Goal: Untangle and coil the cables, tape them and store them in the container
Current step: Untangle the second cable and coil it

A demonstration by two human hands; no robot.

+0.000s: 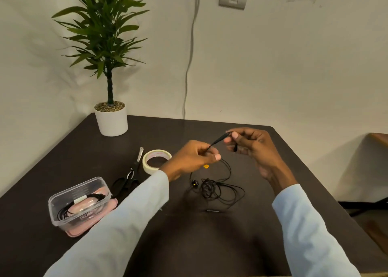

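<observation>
- One cable (81, 203) already lies coiled and taped in the container (63, 218), so I judge you roughly partway: at least one bundle stored, one still loose.
- Head view, hands: your left hand (195, 157) pinches a black cord (218, 141) between thumb and fingertips, and your right hand (252, 144) pinches the same cord's far end, so a short length runs taut between them above the table (273, 171).
- Below your hands, the tangle (214, 189) of that thin black cord rests on the table in loose overlapping loops, a small earpiece (194, 183) at its left edge; untangling, coiling, taping and storing it remain.
- Tape (156, 161), a pale paper-like ring, lies flat just beside the black-handled scissors (128, 178), both between container and tangle.
- Materials: the container is clear thin plastic, rounded-rectangular, sitting on a pink lid (92, 224); the table is dark and matte.
</observation>
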